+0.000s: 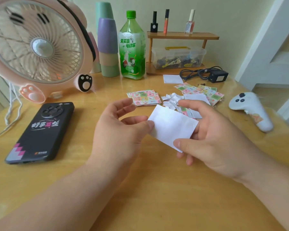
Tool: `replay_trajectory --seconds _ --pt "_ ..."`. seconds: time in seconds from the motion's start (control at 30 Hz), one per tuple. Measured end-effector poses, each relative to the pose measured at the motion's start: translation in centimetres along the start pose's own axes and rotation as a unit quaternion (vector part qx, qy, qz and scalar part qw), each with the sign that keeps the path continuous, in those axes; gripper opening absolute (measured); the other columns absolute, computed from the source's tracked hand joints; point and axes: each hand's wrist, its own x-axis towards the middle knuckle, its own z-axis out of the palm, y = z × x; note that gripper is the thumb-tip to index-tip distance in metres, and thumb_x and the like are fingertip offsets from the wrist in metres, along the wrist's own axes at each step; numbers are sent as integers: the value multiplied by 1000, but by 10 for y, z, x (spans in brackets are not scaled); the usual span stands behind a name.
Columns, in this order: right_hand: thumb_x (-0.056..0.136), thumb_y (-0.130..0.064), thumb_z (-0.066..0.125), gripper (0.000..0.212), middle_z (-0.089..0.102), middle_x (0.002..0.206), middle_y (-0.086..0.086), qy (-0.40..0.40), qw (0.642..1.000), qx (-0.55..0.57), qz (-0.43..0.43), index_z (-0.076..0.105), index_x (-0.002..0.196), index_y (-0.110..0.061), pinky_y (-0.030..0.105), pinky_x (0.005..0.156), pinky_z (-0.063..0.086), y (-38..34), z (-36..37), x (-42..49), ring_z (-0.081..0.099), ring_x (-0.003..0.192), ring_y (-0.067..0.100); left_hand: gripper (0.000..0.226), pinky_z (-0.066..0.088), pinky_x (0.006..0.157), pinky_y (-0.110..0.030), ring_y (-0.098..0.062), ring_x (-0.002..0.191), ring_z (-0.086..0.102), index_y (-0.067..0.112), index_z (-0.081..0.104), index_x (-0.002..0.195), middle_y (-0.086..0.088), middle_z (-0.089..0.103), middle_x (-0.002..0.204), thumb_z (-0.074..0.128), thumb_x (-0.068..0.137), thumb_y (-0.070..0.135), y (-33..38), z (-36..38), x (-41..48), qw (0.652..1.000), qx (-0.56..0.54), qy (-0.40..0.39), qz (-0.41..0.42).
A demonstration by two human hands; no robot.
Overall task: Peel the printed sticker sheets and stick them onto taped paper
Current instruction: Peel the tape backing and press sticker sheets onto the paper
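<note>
Left hand (122,129) pinches the short left edge of a white sheet (172,125). Its thumb lies on the upper face and a finger lies behind, while the other fingers are spread loosely above. Both hands hold the sheet just above the middle of the table (157,189), nearer the near edge than the piles beyond it. The sheet's long axis runs from left to right, dipping a little toward the near edge at its right end. Only a plain white face shows, so I cannot tell whether print lies underneath.

Right hand (215,139) grips the near right corner, with its thumb on top and its curled fingers supporting the sheet from below. Each hand therefore holds one end, and the coming peel probably turns on that near right corner, which lies under the right thumb.

Toward the far edge, a squared stack of printed sticker sheets (144,97) lies past the left hand's fingertips. To its right sits a heap of torn white scraps (170,100), and further right some loose printed sheets (198,90) lie fanned out. A small white pad (173,78) lies beyond the scraps.
</note>
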Motion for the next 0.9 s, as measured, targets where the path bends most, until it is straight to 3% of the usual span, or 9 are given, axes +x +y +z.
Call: replay_trajectory --seconds 0.2,0.3,0.37,0.43,0.57,0.7,0.8,0.87,0.9 --pt "74 -29 74 43 72 98 24 -4 959 279 55 68 114 -13 40 52 53 -2 4 0 69 75 37 58 59 72 -25 -6 90 73 34 61 114 13 67 114 83 75 -3 -2 2 -4 1000 -4 -24 13" --pt "80 -15 80 32 75 93 19 13 965 253 70 67 108 -6 32 46 50 -2 11 -3 71 71 31 61 58 73 -25 -8 91 73 32 60 116 11 66 118 84 73 -3 -3 3 -6 999 -8 -42 17" --pt "85 -1 70 15 74 83 18 46 974 212 61 65 99 -2 27 39 39 -1 11 -2 69 63 26 67 60 72 -27 -9 90 74 32 61 118 11 65 120 86 63 3 -4 3 -7 998 -10 -57 12" --pt "82 6 67 13 69 74 15 65 977 193 60 64 86 -6 24 37 30 1 6 0 61 55 23 70 62 74 -34 -11 89 75 32 60 120 12 65 120 79 57 8 -5 4 -8 997 -16 -73 2" --pt "64 -5 78 29 45 74 12 13 986 136 98 69 90 -12 18 38 28 4 -8 5 37 51 16 71 59 76 -32 -7 88 73 37 60 122 22 68 112 80 57 14 -5 3 -9 995 -13 -102 -12" --pt "63 -14 68 32 45 78 11 -41 993 79 76 65 89 4 22 48 26 7 -13 5 35 65 24 72 57 74 -30 -9 78 70 35 61 124 23 68 115 81 58 13 -4 3 -8 994 -16 -109 -11" --pt "64 -13 67 29 48 73 17 29 994 99 37 66 86 6 29 48 23 9 -13 6 34 65 27 73 58 80 -40 -10 77 68 34 62 123 20 68 115 82 56 12 -3 3 -8 994 -17 -105 -16" --pt "65 -16 69 26 59 77 26 92 989 118 6 72 87 -2 33 51 32 11 -12 8 44 65 29 73 58 84 -49 -15 78 70 32 63 121 18 70 112 82 55 10 -3 3 -8 993 -26 -110 -28" --pt "65 -18 70 25 67 80 22 111 985 130 -9 75 88 -7 37 54 39 12 -10 8 51 66 32 72 57 86 -53 -17 78 71 31 64 120 18 71 109 82 54 9 -4 4 -9 992 -32 -113 -34"
